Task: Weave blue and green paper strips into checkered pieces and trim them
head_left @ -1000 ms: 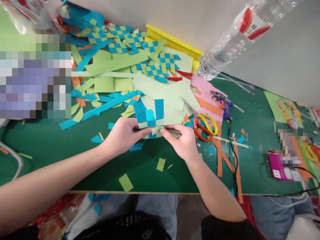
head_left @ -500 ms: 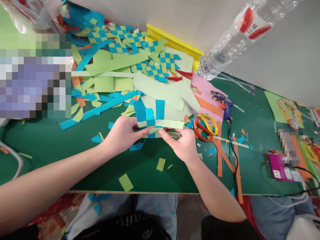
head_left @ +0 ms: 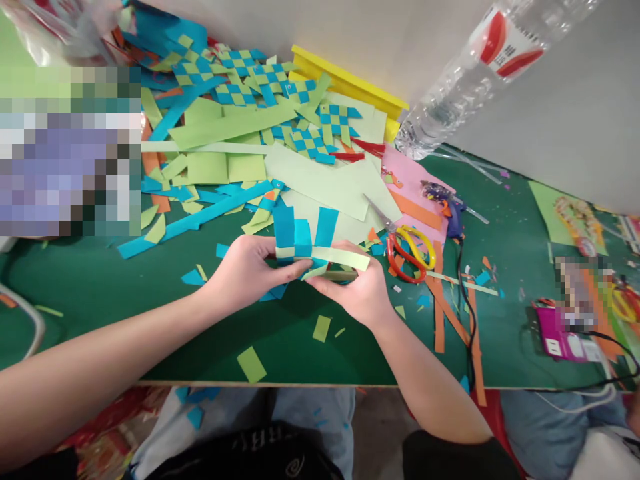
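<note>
Between my two hands, above the green table, is a weave of blue and pale green paper strips. Several blue strips stand up from it, and a pale green strip runs out to the right. My left hand pinches the weave's left side between thumb and fingers. On the right side, my right hand has its thumb under the lower strips and its fingers behind the pale green ones. The fingertips of both hands are partly hidden by the paper.
Scissors with red and yellow handles lie right of my hands. Woven blue-green paper fish and loose strips are heaped behind. A plastic bottle, a blue glue gun with a black cord and orange strips are at right.
The standing blue strips have tilted and spread. My right thumb has slid left and down along the weave's lower edge, and the pale green strip's right end dips lower.
</note>
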Action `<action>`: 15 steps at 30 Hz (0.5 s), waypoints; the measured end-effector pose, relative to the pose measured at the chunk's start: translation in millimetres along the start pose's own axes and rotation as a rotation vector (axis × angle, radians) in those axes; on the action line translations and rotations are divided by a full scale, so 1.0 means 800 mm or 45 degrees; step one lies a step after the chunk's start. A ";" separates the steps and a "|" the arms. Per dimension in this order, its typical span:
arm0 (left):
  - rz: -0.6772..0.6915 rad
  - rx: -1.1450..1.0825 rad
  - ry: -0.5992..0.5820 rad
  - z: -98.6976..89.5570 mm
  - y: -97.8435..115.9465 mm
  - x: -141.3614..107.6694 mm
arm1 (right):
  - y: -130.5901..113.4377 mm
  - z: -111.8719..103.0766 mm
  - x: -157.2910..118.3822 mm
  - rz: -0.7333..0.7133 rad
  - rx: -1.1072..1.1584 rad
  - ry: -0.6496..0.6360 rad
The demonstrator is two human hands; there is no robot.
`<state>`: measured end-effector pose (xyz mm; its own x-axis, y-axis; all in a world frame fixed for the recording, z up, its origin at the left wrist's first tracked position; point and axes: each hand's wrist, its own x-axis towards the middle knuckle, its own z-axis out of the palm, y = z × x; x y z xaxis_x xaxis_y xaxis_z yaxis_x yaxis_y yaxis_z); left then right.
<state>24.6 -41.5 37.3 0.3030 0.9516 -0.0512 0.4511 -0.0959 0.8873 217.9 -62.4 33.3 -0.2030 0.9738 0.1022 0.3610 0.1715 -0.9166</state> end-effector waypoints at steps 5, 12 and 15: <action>-0.053 -0.081 0.011 -0.001 -0.002 0.000 | 0.000 -0.002 -0.003 -0.053 -0.063 -0.018; -0.088 -0.094 0.028 -0.001 -0.001 -0.001 | 0.000 -0.003 -0.001 -0.160 -0.148 0.077; -0.072 -0.048 0.041 0.000 0.000 -0.002 | 0.001 -0.002 -0.002 -0.165 -0.168 0.107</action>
<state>23.8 -42.6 37.1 0.2504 0.9642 -0.0872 0.4343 -0.0314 0.9002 220.2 -63.4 33.5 -0.1808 0.9503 0.2534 0.4542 0.3092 -0.8355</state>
